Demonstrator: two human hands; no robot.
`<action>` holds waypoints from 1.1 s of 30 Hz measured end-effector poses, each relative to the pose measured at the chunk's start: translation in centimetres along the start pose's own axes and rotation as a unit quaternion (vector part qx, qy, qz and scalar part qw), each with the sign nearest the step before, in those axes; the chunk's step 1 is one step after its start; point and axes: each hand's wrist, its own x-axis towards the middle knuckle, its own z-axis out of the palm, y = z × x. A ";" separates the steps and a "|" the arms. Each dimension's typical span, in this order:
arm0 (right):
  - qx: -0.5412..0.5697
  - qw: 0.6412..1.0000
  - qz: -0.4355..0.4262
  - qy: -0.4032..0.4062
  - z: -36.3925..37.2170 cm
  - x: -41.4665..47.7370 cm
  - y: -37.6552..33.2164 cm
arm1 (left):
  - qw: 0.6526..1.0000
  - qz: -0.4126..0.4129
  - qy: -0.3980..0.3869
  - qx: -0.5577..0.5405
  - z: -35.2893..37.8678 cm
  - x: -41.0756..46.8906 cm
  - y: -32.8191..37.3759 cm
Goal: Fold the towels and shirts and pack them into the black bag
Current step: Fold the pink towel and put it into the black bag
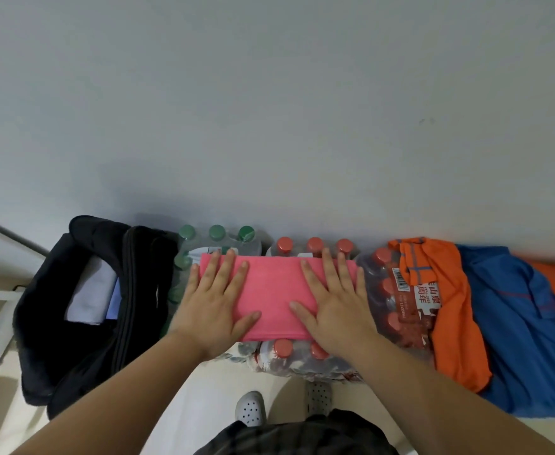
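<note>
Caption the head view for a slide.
Left hand and right hand flatten pink towel on bottle packs; black bag left, shirts right.

On the red-capped bottle pack [384, 290], the label [429, 298] reads "山泉" and "周年"; smaller print is blurred.

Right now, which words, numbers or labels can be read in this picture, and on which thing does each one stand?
"山泉" and "周年": white characters on the red label of the red-capped bottle pack.
Small print beside them and the barcode digits, same pack: too blurred to read.
Label on the green-capped bottle pack, partly under the pink towel: unreadable.
</note>
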 end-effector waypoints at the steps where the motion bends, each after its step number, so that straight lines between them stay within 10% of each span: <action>1: -0.006 1.000 0.000 -0.005 0.1 -0.5 0.3 | 1.000 0.008 -0.004 0.002 -0.1 0.1 -0.2; 8: -0.007 1.000 0.008 -0.015 0.0 -1.2 0.9 | 0.999 0.032 0.004 -0.024 -0.4 0.4 -0.7; 15: 0.018 0.999 -0.031 0.029 -2.0 -0.4 -2.0 | 0.978 -0.143 0.070 -0.138 -1.4 -1.5 0.1; 23: -0.012 0.999 -0.033 0.000 0.0 0.9 -3.7 | 0.990 -0.104 0.090 -0.034 -1.5 -1.4 -1.1; 33: -0.010 1.000 -0.025 -0.001 -0.3 0.9 -3.9 | 0.959 -0.183 -0.015 -0.215 -3.8 0.2 -1.4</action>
